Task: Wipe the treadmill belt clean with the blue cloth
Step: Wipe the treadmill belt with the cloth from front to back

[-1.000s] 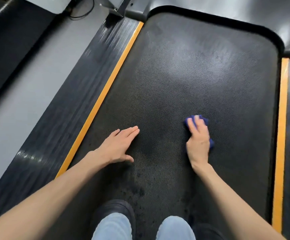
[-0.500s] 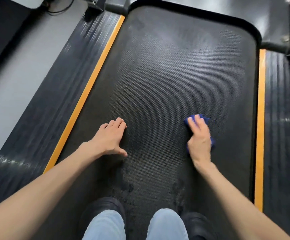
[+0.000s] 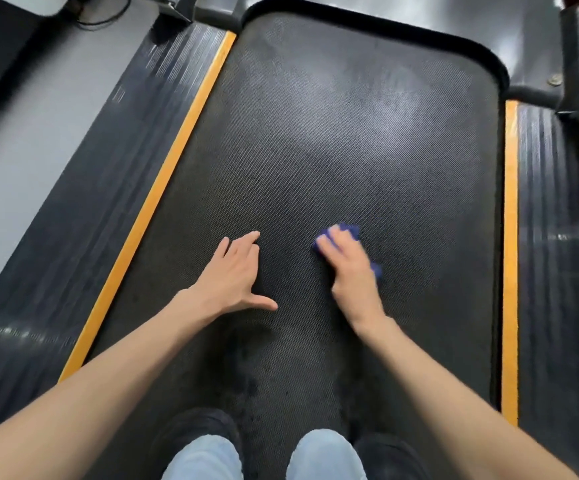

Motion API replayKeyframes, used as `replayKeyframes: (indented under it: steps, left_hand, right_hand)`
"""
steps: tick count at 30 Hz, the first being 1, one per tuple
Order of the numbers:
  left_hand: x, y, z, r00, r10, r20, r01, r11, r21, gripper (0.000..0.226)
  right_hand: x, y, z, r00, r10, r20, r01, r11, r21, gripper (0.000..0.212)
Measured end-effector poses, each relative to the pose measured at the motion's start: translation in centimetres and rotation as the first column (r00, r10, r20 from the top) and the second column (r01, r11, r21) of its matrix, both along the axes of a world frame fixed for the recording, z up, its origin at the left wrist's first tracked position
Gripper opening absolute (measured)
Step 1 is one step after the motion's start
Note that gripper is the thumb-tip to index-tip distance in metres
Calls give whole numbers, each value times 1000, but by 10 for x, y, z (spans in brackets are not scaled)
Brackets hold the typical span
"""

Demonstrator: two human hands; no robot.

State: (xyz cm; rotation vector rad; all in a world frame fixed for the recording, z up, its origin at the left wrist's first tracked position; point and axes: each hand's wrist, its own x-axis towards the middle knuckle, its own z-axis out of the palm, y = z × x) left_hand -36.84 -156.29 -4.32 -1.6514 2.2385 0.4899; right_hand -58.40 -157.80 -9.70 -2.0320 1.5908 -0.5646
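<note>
Just right of centre on the black textured treadmill belt (image 3: 350, 133), I am pressing the small crumpled blue cloth (image 3: 348, 232) under my right hand (image 3: 350, 271), fingers (image 3: 331, 242) laid straight over it. To its left I am bracing my left hand (image 3: 236, 275) flat on the belt, spread, holding nothing. I am judging that even palm pressure and overlapping strokes, reaching the dark blotches (image 3: 251, 388) nearer me, would serve best.

Blue cloth (image 3: 349, 231) — bunched, partly covered — lies mid-way on the dark textured treadmill belt (image 3: 350, 133).
</note>
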Motion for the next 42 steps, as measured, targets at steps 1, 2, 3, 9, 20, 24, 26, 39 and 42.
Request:
replayKeyframes:
  steps: [1, 2, 3, 9, 20, 24, 26, 39, 42]
  left_hand:
    - [-2, -2, -1, 1000, 3, 8, -4, 1000, 4, 116]
    - [-4, -3, -2, 1000, 3, 20, -3, 1000, -1, 117]
    - [-4, -4, -2, 1000, -2, 30, 2, 1000, -10, 117]
    - [1, -9, -6, 985, -113, 130, 119, 992, -38, 118]
    - [-36, -47, 1, 969, -169, 180, 199, 966, -164, 97]
    - [-77, -60, 0, 977, -206, 62, 210, 975, -73, 103]
    - [-99, -53, 0, 973, -232, -9, 232, 973, 4, 107]
    - [-112, -40, -22, 985, -120, -125, 137, 981, 134, 128]
    - [-114, -43, -22, 985, -111, -130, 131, 979, 158, 129]
  right_hand:
    - [8, 15, -5, 983, 186, -11, -186, 982, -31, 52]
    - [8, 23, -8, 936, 350, -43, -352, 936, -30, 53]
    - [1, 22, -8, 884, 460, -81, -463, 886, -23, 53]
    - [-47, -70, 6, 982, 48, -180, -53, 998, -21, 63]
    - [4, -41, 20, 943, 263, -204, -256, 965, 60, 69]
    - [-58, -27, 54, 950, 140, -280, -29, 929, 369, 57]
    - [-81, -14, 70, 932, 100, -347, 73, 889, 453, 57]
    - [-179, -27, 44, 871, -487, -71, 491, 857, 158, 52]
    - [-168, -37, 6, 870, -490, -58, 490, 872, -23, 50]
